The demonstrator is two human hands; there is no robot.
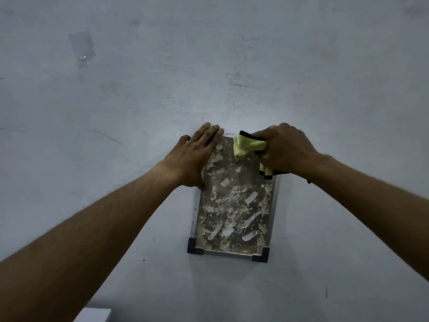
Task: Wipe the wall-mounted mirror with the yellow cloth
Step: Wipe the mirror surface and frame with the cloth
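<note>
A small rectangular mirror (234,212) hangs on the pale wall, its glass mottled with whitish smears and its lower corners held by dark brackets. My right hand (287,151) is closed around a bunched yellow cloth (247,147) with a black edge, pressed against the mirror's upper right part. My left hand (197,156) lies flat with fingers together over the mirror's upper left corner and the wall beside it. The top edge of the mirror is hidden by both hands.
The grey-white wall (209,66) fills the view, with scuffs and a strip of clear tape (82,48) at upper left. A white object's corner (92,314) shows at the bottom left edge.
</note>
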